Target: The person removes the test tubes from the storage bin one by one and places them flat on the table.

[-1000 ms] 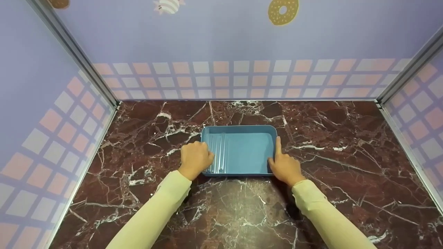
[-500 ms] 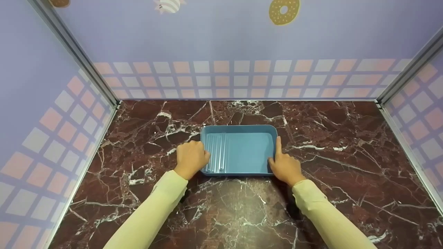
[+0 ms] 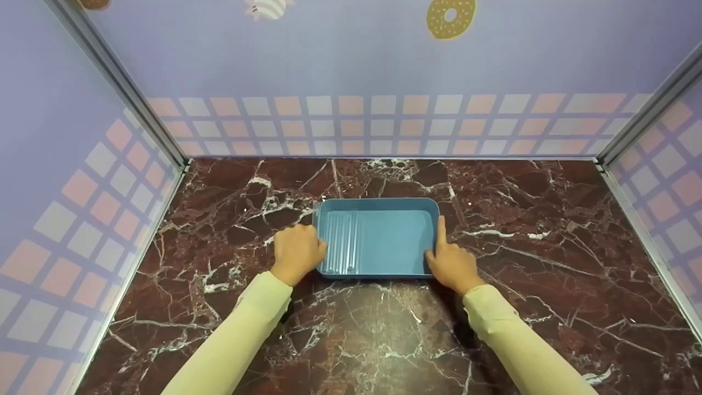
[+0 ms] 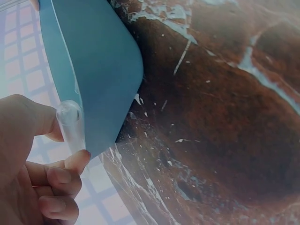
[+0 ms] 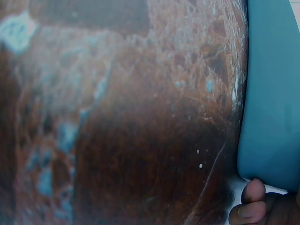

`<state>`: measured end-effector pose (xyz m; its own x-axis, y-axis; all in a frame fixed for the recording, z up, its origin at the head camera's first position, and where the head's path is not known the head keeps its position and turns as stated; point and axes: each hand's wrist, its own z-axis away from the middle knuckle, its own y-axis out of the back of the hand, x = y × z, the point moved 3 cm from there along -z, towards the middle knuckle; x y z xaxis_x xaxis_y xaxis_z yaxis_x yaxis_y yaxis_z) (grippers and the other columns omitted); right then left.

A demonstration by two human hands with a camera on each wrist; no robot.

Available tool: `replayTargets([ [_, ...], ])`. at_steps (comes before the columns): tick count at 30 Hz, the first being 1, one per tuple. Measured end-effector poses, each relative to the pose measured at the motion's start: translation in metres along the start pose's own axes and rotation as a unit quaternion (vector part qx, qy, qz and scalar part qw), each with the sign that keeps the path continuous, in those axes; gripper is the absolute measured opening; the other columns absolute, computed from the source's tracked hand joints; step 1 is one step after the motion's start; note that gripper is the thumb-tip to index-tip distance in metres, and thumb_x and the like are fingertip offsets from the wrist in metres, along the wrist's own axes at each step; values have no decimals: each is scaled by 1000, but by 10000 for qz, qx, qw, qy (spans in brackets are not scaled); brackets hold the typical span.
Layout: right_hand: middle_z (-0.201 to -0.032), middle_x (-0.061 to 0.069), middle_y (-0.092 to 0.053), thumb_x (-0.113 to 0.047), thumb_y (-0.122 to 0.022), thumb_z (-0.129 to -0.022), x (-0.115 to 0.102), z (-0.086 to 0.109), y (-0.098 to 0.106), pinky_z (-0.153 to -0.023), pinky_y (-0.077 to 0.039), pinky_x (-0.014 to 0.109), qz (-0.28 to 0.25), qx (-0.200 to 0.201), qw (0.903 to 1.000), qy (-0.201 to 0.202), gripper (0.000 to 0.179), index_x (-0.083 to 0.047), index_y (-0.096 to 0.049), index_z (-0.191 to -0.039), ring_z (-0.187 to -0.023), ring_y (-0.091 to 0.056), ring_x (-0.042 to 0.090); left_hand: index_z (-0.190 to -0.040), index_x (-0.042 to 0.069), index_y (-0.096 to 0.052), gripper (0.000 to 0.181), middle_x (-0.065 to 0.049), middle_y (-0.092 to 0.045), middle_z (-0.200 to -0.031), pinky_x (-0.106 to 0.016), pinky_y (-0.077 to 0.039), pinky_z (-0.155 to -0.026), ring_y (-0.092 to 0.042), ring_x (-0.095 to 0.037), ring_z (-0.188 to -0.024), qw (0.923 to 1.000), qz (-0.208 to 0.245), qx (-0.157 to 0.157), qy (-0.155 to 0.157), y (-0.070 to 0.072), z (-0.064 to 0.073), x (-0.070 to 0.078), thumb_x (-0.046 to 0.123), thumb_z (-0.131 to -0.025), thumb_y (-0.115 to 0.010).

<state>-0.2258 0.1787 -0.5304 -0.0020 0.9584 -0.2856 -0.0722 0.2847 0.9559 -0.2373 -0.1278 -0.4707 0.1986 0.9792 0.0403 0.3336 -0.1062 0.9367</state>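
A blue rectangular tray lies on the marbled surface. Along its left side sit several clear ridged lengths that look like tubes laid side by side. My left hand is at the tray's left wall, and in the left wrist view it pinches a clear tube with a rounded end, close against the rim. The rest of that tube is mostly hidden by the hand and wall. My right hand grips the tray's right wall, thumb inside and index finger stretched along the rim.
The dark red marbled tabletop surrounds the tray. A lilac back panel with pink and white squares closes the far side, and a similar left panel and right panel flank it.
My left hand has moved slightly left, bringing the clear tube from inside the tray to its left rim. The right hand and tray have stayed nearly still.
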Motion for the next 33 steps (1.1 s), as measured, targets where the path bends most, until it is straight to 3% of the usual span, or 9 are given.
replayTargets([
  [7,-83,22,-67,-39,-44,-90,1,0,0,-51,-42,47,0,20,10000,-12,82,-10,7,-147,-61,-61,34,-43,18,-34,32,-7,-51,-47,-42,-31,-34,-42,-23,-38,10000,-16,25,47,-2,1,-5,21,-68,-55],
  [15,-80,21,-67,-39,-43,-90,1,-1,0,-47,-40,44,-40,65,10000,25,80,-8,3,-147,-56,-59,31,-44,19,-27,36,-4,-43,-44,-38,-24,-32,-30,-19,-40,9998,26,157,103,-5,6,-13,18,-68,-53],
  [23,-81,22,-67,-39,-46,-89,1,-2,0,-50,-41,46,-27,104,9999,-16,81,-8,2,-147,-59,-60,33,-46,12,-47,29,-14,-59,-55,-47,-36,-38,-52,-33,-45,9992,35,-75,399,-12,8,-22,22,-71,-57],
  [33,-82,23,-67,-39,-47,-88,1,-1,0,-52,-42,48,-18,113,9999,-46,82,-8,2,-147,-61,-61,34,-52,9,-53,28,-14,-62,-60,-47,-38,-41,-57,-35,-51,9970,50,-503,589,-24,10,-31,26,-74,-57],
])
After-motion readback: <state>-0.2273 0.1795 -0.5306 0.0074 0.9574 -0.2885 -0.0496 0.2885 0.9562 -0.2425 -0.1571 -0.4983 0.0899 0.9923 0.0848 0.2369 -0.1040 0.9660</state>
